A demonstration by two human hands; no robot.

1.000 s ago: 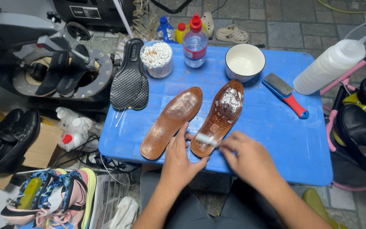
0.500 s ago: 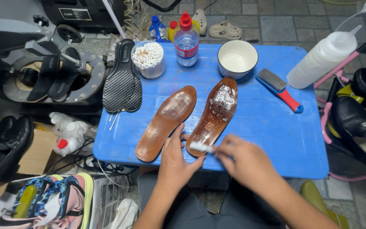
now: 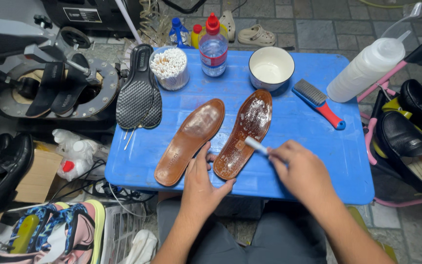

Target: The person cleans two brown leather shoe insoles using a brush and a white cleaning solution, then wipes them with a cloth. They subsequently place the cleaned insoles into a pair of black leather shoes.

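Observation:
Two brown leather insoles lie side by side on a blue plastic table [image 3: 318, 146]. The right insole [image 3: 247, 127] is wet with white foam. My right hand [image 3: 299, 171] is shut on a small white brush [image 3: 256, 145] whose tip rests on the middle of that insole. My left hand [image 3: 203, 183] lies flat at the table's near edge, fingers spread, pressing on the heel end of the foamy insole. The left insole [image 3: 189, 139] lies untouched beside my left thumb.
On the table stand a cup of cotton swabs [image 3: 169, 67], a water bottle [image 3: 213, 46], a white bowl [image 3: 271, 67], a red-handled brush [image 3: 318, 102] and black insoles [image 3: 140, 98]. A white squeeze bottle [image 3: 367, 68] and black shoes [image 3: 409, 142] are at right; a machine [image 3: 50, 83] at left.
The view has shifted slightly. My right hand has slid the small brush a little along the foamy insole, while my left hand keeps pressing the heel end.

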